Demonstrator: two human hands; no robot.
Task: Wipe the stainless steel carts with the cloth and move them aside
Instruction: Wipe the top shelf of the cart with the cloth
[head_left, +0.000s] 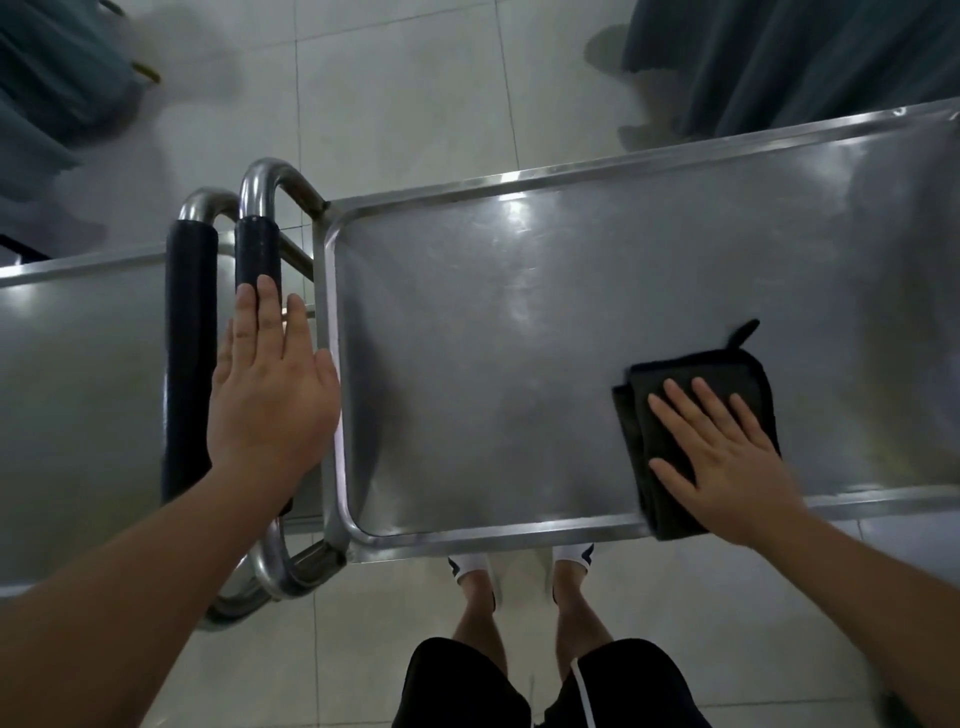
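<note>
Pressing flat on a folded black cloth (696, 431), the right hand (727, 462) has its fingers straight and spread, near the front edge of the right stainless steel cart's top tray (519, 338). The left hand (270, 395), fingers straight and together, rests over the black-padded handle (257, 254); a second cart (78, 374) stands alongside at left

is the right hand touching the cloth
Touching. The head view shows the right hand lying flat on the dark cloth, fingers straight across it, on the cart top.
</note>
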